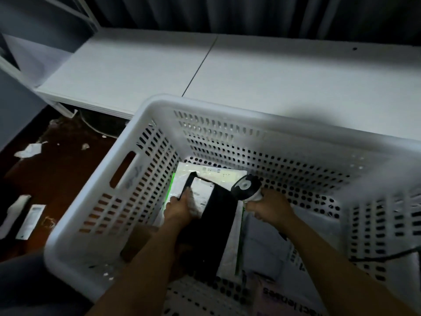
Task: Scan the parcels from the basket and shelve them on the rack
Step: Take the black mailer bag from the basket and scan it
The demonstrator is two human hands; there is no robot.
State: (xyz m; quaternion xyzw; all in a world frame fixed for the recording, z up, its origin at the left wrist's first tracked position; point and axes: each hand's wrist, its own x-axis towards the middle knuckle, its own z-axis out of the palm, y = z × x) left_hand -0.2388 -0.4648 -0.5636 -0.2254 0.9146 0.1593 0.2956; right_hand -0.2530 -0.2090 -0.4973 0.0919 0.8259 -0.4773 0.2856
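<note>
- My left hand (pixel 178 207) grips the black parcel (pixel 211 226), low inside the basket (pixel 205 106)
- My right hand (pixel 271 207) curls round the scanner (pixel 245 187), just right of it
- Risk: my fingers overlapping the label (pixel 201 192) may block the read

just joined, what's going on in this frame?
A person has both hands down inside the white basket. The left hand grips a black parcel near its label. The right hand holds a scanner right beside it. A white parcel lies underneath.
</note>
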